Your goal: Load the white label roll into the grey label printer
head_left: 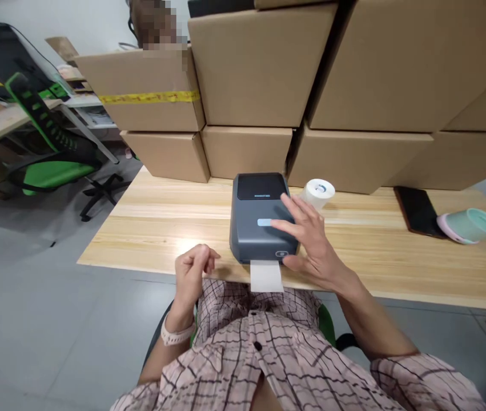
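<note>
Grey plastic printer (pixel 249 237), flat paper strip (pixel 266 277); right hand (pixel 312 240) splayed, released; left hand (pixel 191 269) curled, grip unclear.

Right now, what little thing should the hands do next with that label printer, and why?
Probably bring the left hand over to pinch the white paper strip. It sticks out of the label printer past the edge of the table, and that hand is curled nearby with nothing visible in it. The right hand is at the printer's other side.
</note>
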Tool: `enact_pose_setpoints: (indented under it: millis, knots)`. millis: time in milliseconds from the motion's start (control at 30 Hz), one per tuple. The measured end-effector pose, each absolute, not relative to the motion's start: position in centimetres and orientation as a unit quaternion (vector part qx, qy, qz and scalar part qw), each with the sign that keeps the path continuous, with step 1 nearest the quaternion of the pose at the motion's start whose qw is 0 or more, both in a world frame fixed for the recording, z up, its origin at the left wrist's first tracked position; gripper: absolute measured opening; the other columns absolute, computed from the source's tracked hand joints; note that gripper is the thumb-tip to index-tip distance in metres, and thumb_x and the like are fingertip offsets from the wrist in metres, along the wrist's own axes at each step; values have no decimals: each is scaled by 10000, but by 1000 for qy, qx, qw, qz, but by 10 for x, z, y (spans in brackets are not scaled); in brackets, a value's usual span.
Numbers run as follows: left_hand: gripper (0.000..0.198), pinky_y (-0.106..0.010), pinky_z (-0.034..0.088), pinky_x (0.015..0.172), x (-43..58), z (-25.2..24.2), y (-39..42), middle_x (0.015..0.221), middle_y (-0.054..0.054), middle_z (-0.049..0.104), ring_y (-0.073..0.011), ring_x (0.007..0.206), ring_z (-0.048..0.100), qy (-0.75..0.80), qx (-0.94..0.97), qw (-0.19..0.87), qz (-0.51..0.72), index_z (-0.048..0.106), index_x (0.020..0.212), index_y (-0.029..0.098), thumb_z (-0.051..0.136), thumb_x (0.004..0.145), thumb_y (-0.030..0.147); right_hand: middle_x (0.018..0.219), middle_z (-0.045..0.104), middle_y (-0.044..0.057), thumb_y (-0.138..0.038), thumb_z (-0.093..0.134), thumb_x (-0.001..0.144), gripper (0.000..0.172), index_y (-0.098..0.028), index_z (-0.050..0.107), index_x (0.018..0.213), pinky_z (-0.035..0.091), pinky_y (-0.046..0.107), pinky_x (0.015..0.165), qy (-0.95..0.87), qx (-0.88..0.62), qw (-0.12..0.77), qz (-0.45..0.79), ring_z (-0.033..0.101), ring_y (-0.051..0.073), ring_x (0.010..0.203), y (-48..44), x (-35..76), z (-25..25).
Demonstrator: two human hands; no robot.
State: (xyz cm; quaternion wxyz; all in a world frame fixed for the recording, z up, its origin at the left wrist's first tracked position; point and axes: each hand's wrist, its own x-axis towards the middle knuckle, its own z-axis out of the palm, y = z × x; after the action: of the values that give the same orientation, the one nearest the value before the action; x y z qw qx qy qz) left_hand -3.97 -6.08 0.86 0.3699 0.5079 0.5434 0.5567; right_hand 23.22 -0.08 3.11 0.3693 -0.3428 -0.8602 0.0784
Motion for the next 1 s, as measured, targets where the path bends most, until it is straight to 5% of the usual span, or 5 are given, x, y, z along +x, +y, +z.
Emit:
enact_pose_setpoints:
  millis: [267, 433, 667, 867, 1000]
  knots:
    - [242, -250, 439, 578, -42, 14, 42, 771, -28, 653, -117, 628, 548, 559, 502, 342, 564, 715, 906, 178, 667, 880, 414, 1725, 269, 8, -760, 233, 1005, 683, -412, 305, 1588, 303, 673, 1225, -831, -303, 466, 2, 293, 360, 1575, 50, 215, 81]
    - [825, -444, 478, 1095, -21, 4, 73, 1567, -165, 494, -322, 1415, 493, 499, 571, 453, 469, 480, 1491, 211, 805, 762, 419, 1648, 417, 59, -679, 288, 1054, 637, -319, 337, 1578, 450, 498, 1158, -793, -312, 521, 59, 462, 279, 1481, 126, 201, 123]
    - [994, -479, 420, 1197, -18, -17, 74, 1649, -137, 414, -338, 1484, 452, 453, 581, 511, 443, 306, 1621, 252, 811, 781, 423, 1572, 516, 112, -516, 461, 1062, 518, -224, 493, 1490, 314, 543, 1222, -760, -380, 519, -91, 431, 299, 1468, 136, 197, 129]
    - [967, -505, 425, 1187, -19, -22, 76, 1659, -167, 391, -361, 1439, 495, 454, 593, 491, 448, 335, 1610, 212, 804, 791, 423, 1073, 772, 129, -170, 428, 1019, 341, -180, 722, 1191, 517, 387, 886, -917, -382, 104, 37, 699, 267, 1031, 106, 195, 73]
    - [985, -512, 395, 1210, -19, -22, 77, 1651, -178, 403, -356, 1461, 474, 435, 593, 488, 469, 312, 1617, 187, 784, 764, 324, 1010, 785, 148, -64, 500, 915, 353, -160, 756, 1138, 430, 424, 1006, -937, -334, -86, 57, 701, 287, 1033, 129, 179, 62]
